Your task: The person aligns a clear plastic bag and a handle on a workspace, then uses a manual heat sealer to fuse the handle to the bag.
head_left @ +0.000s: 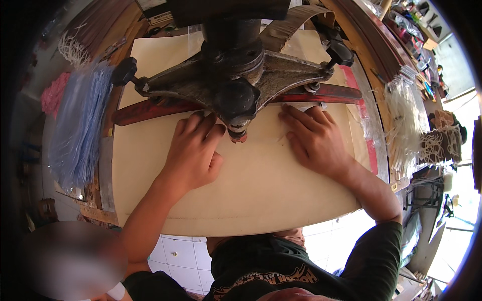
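Note:
A heavy black machine head with a star-shaped metal bracket (201, 78) and dark knobs stands over a cream-coloured board or sheet (251, 200). Below the bracket runs a long red-and-black bar (150, 111). My left hand (193, 150) rests on the sheet with its fingers curled, the tips hidden close to the bar. My right hand (319, 143) lies on the sheet to the right, fingers stretched toward the bar and thumb apart from the index finger. By its fingertips a small pale, shiny piece (304, 106) shows under the bar; I cannot make out its kind.
Bundled clear bluish plastic strips (80, 125) hang at the left, near a pink bundle (54, 95). White stringy plastic bundles (401, 120) hang at the right. Behind the bracket curls a brown strip (296, 22). At lower left is a person (75, 261), blurred.

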Motion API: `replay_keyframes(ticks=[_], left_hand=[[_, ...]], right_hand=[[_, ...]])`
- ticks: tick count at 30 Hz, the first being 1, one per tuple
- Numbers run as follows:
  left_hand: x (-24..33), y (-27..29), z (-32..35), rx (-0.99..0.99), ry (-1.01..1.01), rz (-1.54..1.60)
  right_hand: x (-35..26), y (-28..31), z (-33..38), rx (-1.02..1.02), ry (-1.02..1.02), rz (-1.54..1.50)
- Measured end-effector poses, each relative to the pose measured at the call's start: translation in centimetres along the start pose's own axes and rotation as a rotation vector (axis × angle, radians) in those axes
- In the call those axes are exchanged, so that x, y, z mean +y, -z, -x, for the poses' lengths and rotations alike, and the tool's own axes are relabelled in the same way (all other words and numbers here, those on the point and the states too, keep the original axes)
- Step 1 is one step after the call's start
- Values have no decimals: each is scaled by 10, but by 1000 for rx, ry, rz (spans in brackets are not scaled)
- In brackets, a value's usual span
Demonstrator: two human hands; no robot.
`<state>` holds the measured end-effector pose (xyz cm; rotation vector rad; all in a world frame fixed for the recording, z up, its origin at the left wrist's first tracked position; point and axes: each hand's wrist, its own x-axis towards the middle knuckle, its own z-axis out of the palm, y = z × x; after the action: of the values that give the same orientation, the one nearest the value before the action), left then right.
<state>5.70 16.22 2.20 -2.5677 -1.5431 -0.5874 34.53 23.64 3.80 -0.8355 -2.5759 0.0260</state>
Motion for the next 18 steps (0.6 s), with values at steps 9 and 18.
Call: replay_keyframes(ticks=[9, 18], left_hand=[[2, -1, 0, -31, 29, 9], [2, -1, 0, -25, 35, 30]], right_hand=[[0, -4, -1, 4, 0, 42], [-3, -4, -3, 8, -17, 55]])
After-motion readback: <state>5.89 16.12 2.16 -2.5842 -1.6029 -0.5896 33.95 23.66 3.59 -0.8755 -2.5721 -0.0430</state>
